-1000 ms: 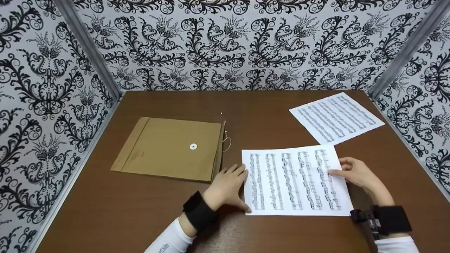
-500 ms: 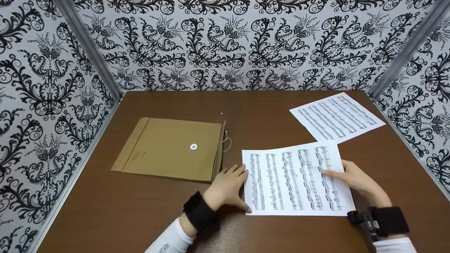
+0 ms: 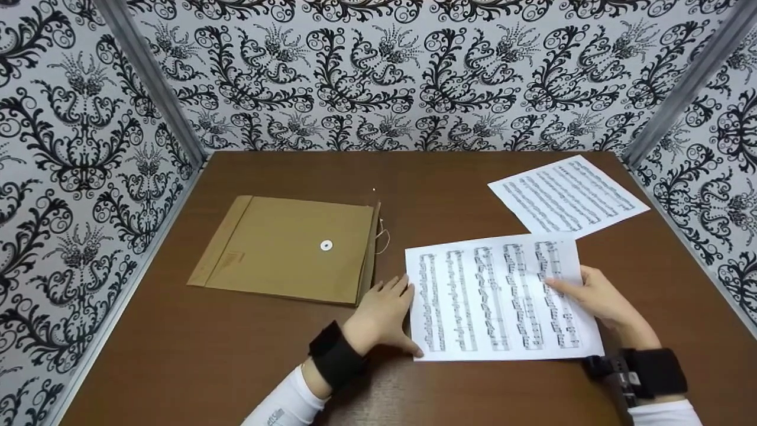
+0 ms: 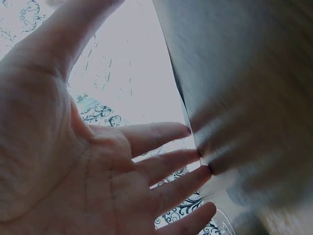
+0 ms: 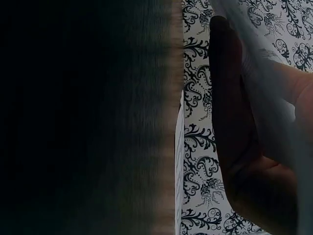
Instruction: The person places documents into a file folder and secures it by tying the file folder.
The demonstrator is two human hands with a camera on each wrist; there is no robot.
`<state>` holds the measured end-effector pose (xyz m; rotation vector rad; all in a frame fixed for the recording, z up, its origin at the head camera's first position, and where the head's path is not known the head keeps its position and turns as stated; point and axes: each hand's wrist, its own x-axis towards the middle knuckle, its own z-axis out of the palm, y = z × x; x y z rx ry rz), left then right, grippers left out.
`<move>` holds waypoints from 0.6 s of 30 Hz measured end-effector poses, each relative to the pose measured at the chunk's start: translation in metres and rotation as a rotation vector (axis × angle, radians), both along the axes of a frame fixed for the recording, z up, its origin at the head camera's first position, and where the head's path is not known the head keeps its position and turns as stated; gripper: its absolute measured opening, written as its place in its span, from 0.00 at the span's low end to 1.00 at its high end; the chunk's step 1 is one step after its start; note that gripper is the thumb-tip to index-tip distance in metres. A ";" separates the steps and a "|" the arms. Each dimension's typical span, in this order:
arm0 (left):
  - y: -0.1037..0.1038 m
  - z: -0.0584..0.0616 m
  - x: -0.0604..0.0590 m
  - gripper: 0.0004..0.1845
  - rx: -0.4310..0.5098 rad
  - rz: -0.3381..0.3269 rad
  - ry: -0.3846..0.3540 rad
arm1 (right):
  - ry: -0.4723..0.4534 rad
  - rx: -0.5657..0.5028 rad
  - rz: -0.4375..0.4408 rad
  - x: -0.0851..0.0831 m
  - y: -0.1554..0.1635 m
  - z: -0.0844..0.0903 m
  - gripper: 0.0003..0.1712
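A brown envelope (image 3: pixel 288 249) lies toward the bench's (image 3: pixel 177 355) left edge. The left hand (image 3: pixel 378 316), fingers straight, steadies the near music sheet's (image 3: pixel 497 296) left edge, its long axis running left-right. The right hand (image 3: pixel 600 296) pinches its raised right edge (thumb on top). The right wrist view alone shows fingers (image 5: pixel 234 122) beneath the paper.

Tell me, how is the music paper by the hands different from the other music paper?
The near sheet is held: the right hand pinches its right side and lifts it, and the left hand touches its left edge. The far sheet lies flat, with no hand on it. The near sheet sits nearly square to the table edge; the far sheet lies turned. Both are white pages printed with music.
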<state>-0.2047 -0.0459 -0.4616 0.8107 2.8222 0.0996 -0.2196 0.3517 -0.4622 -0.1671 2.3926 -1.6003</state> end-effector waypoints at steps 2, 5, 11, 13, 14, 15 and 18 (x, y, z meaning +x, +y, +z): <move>0.001 0.000 0.001 0.67 -0.006 0.016 0.007 | -0.020 -0.042 0.002 0.000 0.002 0.001 0.14; 0.001 0.001 0.001 0.70 -0.026 0.040 0.011 | -0.038 -0.099 -0.003 0.001 0.004 0.001 0.10; 0.001 0.004 -0.002 0.64 0.003 0.043 -0.008 | -0.050 -0.133 -0.023 0.003 0.008 0.002 0.10; 0.000 0.006 -0.004 0.59 0.060 0.045 -0.019 | -0.054 -0.148 -0.033 0.003 0.008 0.003 0.11; -0.001 0.007 -0.005 0.56 0.096 0.047 -0.023 | -0.052 -0.157 -0.036 0.003 0.008 0.003 0.11; -0.002 0.008 -0.007 0.54 0.139 0.053 -0.029 | -0.051 -0.168 -0.042 0.003 0.008 0.004 0.11; -0.005 0.011 -0.011 0.48 0.297 0.076 -0.056 | -0.048 -0.193 -0.055 0.002 0.007 0.005 0.10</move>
